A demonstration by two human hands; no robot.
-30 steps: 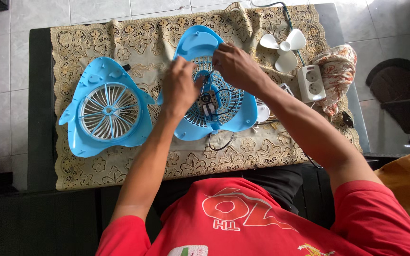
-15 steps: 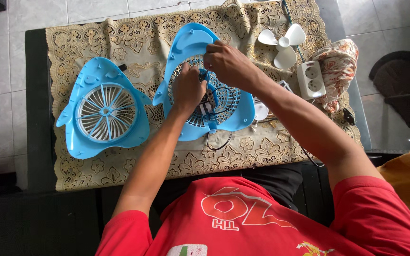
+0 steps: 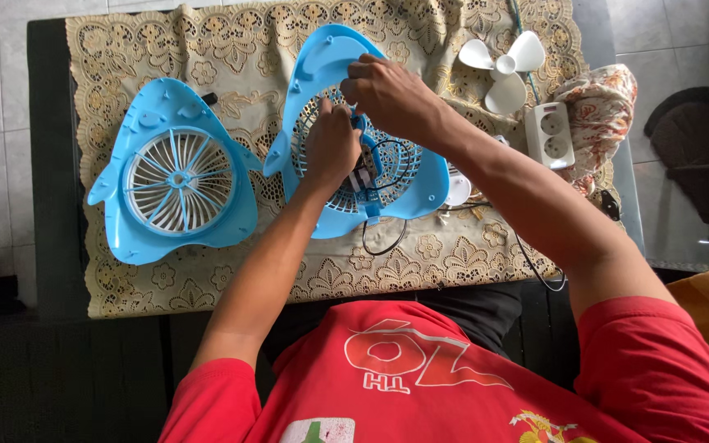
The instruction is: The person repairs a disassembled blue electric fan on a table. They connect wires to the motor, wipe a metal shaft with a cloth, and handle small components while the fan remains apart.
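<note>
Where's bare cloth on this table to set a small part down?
Free: lace cloth in front of the front grille shell, and the far strip behind it. Crowded: right side, with fan blade, power strip and wires.

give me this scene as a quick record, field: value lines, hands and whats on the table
left hand: on the grille of the blue fan housing half, near its motor
right hand: above the same half, fingers pinched by the left hand; held item hidden
other housing half: lies apart, white grille up
fan blade: white, loose, far side
power strip: white, beside patterned cloth bundle
table cover: beige lace
</note>
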